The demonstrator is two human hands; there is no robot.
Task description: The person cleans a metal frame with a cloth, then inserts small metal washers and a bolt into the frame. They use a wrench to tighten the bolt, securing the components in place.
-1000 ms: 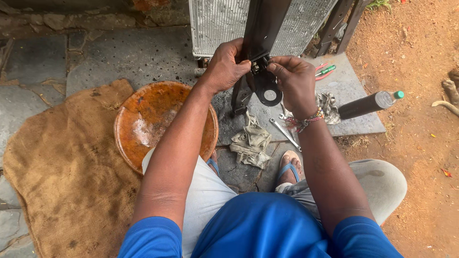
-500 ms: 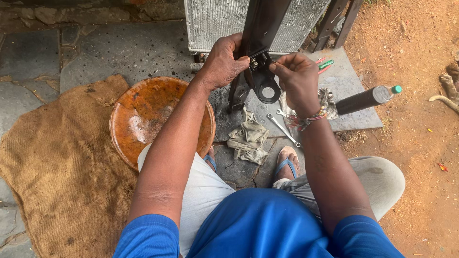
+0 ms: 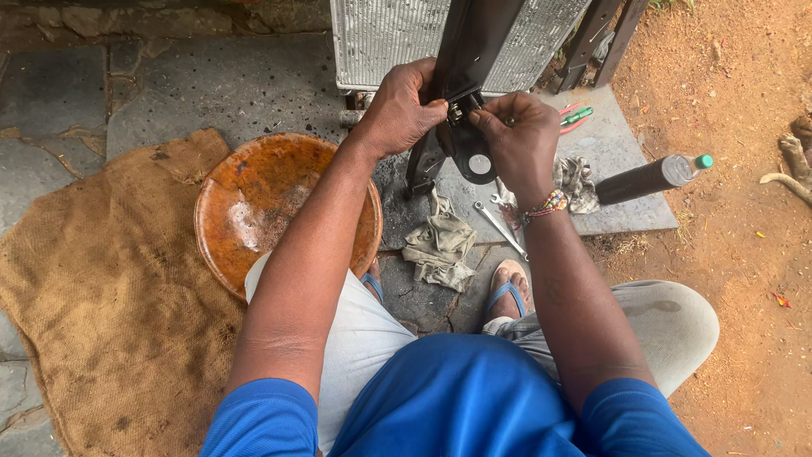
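I see the left hand [image 3: 404,106] clenched around the edge of a dark metal bracket [image 3: 461,80], which stands upright between both hands. The right hand [image 3: 520,140] pinches a small fitting at the bracket's lower end, just above its round eye. Behind the hands stands a radiator [image 3: 381,38]. Below the right hand lie a rag [image 3: 440,245] and a spanner [image 3: 499,228]. Below the left hand sits a rusty bowl [image 3: 245,211].
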